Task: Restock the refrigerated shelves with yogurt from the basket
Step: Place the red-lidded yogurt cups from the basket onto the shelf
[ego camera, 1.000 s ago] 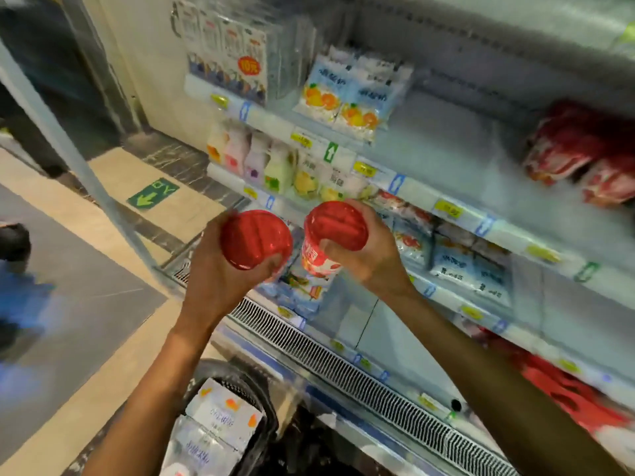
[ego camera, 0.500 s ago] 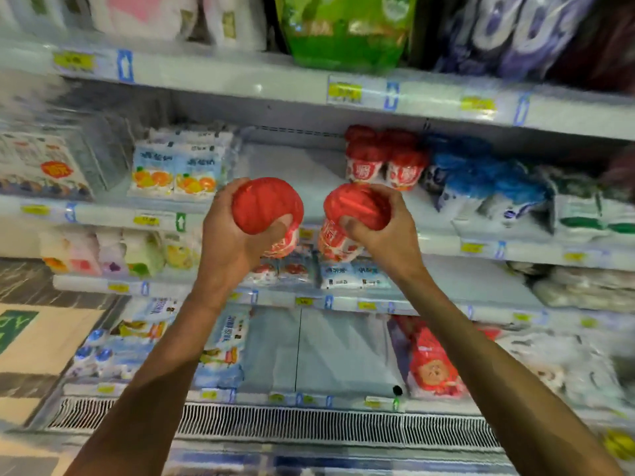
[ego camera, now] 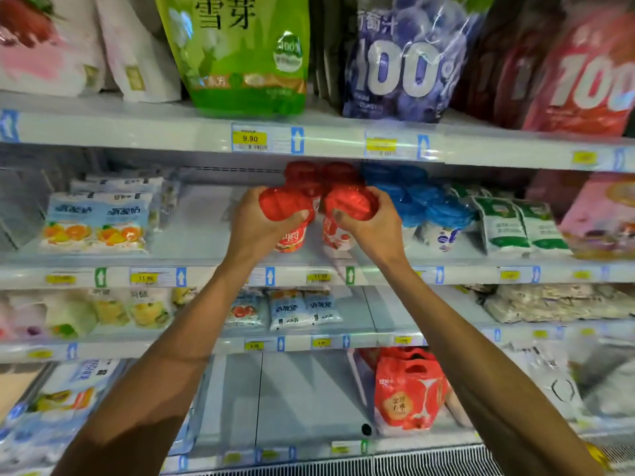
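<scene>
— Where are the two yogurts held?
— Over the second shelf (ego camera: 192,238), just behind its front edge. The left cup (ego camera: 293,239) is gripped by the left hand (ego camera: 256,225), with the fingers curled round its red cap. The right cup (ego camera: 335,236) is gripped the same way by the right hand (ego camera: 374,230). The two caps are seen almost touching.
— Have they been set down?
— That cannot be told. The bottoms are seen close to the shelf surface.
— What is crowded around them?
— Red cups (ego camera: 319,175) are seen just behind, on the far side. Blue cups (ego camera: 405,194) are packed just right of the right hand.
— And where is room left?
— To the left. Orange packs (ego camera: 92,221) are laid well apart from the hands, and a bare stretch of shelf is left between them and the left hand.
— And above?
— The edge of the upper shelf (ego camera: 137,132) is seen above the caps, with a gap between.
</scene>
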